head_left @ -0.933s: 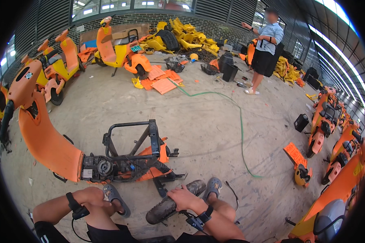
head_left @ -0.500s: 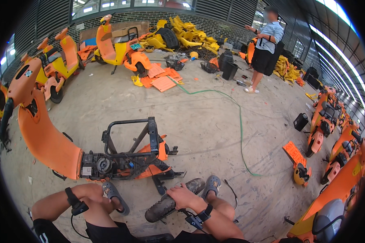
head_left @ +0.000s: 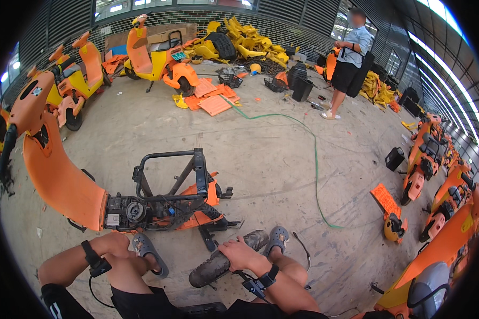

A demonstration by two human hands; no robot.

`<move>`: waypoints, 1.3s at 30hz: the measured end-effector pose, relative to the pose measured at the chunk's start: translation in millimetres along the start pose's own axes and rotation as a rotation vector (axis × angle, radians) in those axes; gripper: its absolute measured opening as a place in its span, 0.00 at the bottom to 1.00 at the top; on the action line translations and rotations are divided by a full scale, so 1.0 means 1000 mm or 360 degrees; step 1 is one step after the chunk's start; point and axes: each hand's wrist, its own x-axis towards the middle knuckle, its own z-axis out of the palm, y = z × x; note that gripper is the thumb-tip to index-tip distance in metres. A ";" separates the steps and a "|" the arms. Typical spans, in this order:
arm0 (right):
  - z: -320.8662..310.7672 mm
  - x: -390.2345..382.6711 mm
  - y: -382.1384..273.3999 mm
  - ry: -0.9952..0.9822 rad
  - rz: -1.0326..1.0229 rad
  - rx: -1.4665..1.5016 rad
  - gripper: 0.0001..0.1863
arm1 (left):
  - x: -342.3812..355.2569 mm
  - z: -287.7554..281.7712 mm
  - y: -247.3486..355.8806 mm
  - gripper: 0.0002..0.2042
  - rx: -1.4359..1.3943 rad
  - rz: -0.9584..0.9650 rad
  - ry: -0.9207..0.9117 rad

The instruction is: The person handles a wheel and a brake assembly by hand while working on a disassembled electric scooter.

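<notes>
Directly under the right grip (head_left: 239,254), which clasps it, sits a dark tyre (head_left: 206,272).

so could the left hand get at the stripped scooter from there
Probably yes: the left hand is close to the near side of the stripped scooter, and nothing visible stands between them.

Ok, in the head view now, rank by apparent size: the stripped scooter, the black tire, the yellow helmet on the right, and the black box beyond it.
1. Stripped scooter
2. Black tire
3. Yellow helmet and black box: too alike to rank; the helmet sits nearer the camera.
</notes>
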 end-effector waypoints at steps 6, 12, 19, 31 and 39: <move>0.005 0.003 0.000 -0.0003 -0.0010 0.0004 0.35 | -0.056 -0.041 0.072 0.36 -0.0245 -0.0387 0.0051; 0.002 0.000 0.000 -0.0004 0.0003 -0.0006 0.34 | -0.066 -0.071 0.098 0.36 -0.0350 -0.0387 -0.0054; 0.002 0.001 -0.001 0.0024 -0.0030 0.0028 0.36 | -0.052 -0.052 0.063 0.33 -0.0350 -0.0225 -0.0151; 0.008 -0.005 0.005 0.0084 -0.0020 -0.0009 0.31 | -0.037 -0.011 0.062 0.29 -0.0317 -0.0458 0.0336; 0.001 0.012 -0.005 0.0059 -0.0137 0.0009 0.33 | -0.102 -0.033 0.047 0.23 -0.0588 0.0261 0.0433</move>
